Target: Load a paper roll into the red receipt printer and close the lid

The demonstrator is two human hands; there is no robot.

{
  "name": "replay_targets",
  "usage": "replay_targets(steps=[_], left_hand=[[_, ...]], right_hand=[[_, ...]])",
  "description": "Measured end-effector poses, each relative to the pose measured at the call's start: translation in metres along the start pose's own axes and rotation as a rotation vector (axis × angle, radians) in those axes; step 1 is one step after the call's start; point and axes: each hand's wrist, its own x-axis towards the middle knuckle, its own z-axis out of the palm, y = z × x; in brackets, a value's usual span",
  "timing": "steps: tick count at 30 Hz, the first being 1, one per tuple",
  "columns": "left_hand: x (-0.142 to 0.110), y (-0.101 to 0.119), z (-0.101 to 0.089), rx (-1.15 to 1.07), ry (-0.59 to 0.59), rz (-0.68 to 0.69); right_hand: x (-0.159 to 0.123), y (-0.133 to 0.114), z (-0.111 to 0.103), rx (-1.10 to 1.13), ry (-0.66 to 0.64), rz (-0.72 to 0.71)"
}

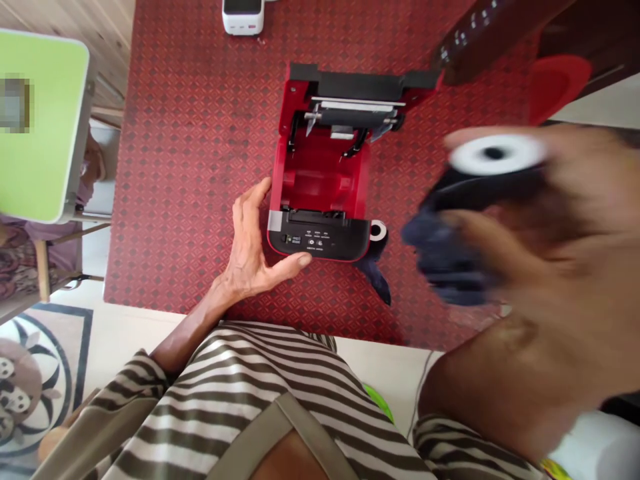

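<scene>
A red and black label or receipt printer (pixel 320 237) stands on the table with its lid (pixel 355 100) raised, baring a red inner bay. Against the printer's left front corner rests my left hand (pixel 250 247), fingers outstretched along the side and thumb apart at the front edge. My right hand (pixel 530 253), smeared by motion, is raised to the right of the printer. It is closed round a roll-like thing with a white round end and dark hole (pixel 470 157), together with dark blue cloth (pixel 447 260). A smaller white ring (pixel 379 231) with a dark cloth strip (pixel 375 277) lies beside the printer.
The red patterned table (pixel 190 167) carries a small white device (pixel 243 17) at the back. A dark brown object (pixel 480 40) stands at the back right, near a red round seat (pixel 560 83). To the left is a green-topped table (pixel 40 160).
</scene>
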Motion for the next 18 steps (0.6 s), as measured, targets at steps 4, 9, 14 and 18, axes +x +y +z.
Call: replay_targets(steps=[4,9,14,18], left_hand=[[0.000,0.000,-0.005,-0.008,-0.022,-0.005],[0.001,0.001,-0.012,-0.004,-0.045,0.002],[0.002,0.007,-0.011,0.026,-0.044,-0.031],[0.004,0.012,-0.008,0.037,-0.023,-0.014]], right_hand=[[0.017,-0.014,0.026,-0.140,-0.123,-0.229],[0.030,-0.013,0.064,-0.244,-0.229,-0.170],[0.041,-0.010,0.073,-0.258,-0.271,-0.137],[0.055,-0.005,0.081,-0.296,-0.361,-0.108]])
